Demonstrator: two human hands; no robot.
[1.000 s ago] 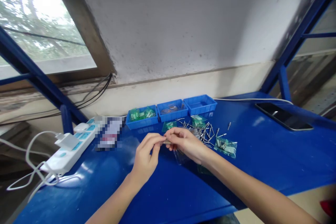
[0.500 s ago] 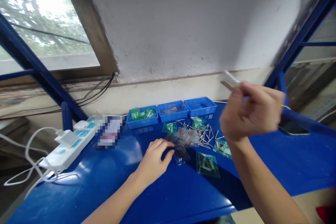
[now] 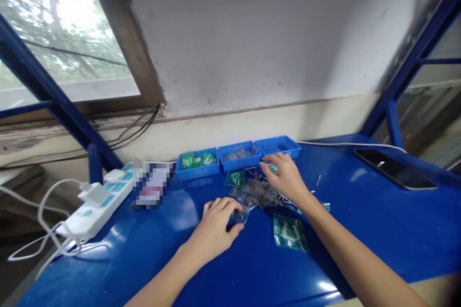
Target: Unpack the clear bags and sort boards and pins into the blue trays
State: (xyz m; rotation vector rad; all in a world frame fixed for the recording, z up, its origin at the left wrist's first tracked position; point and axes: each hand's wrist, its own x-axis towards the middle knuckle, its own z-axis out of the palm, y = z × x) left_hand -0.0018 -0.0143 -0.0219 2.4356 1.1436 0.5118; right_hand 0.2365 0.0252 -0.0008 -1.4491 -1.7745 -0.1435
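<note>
My left hand rests at the near left of the pile, thumb and fingers apart around a clear bag; whether it grips the bag is not plain. My right hand reaches over the far side of the pile, its fingers bent above a partly hidden green bag; what its fingertips hold, if anything, I cannot make out. Between the hands lie clear bags with brownish pieces and loose metal pins. One green bag lies behind the pile, another in front of it.
Three blue bins stand by the wall: the left bin holds green bags, the middle bin clear bags, the right bin shows nothing inside. A power strip lies at left, a black phone at right.
My right hand has come down from its raised position at the right to the far side of the pile, uncovering the phone. My left hand stays near the clear bags, its thumb and fingers further apart.
</note>
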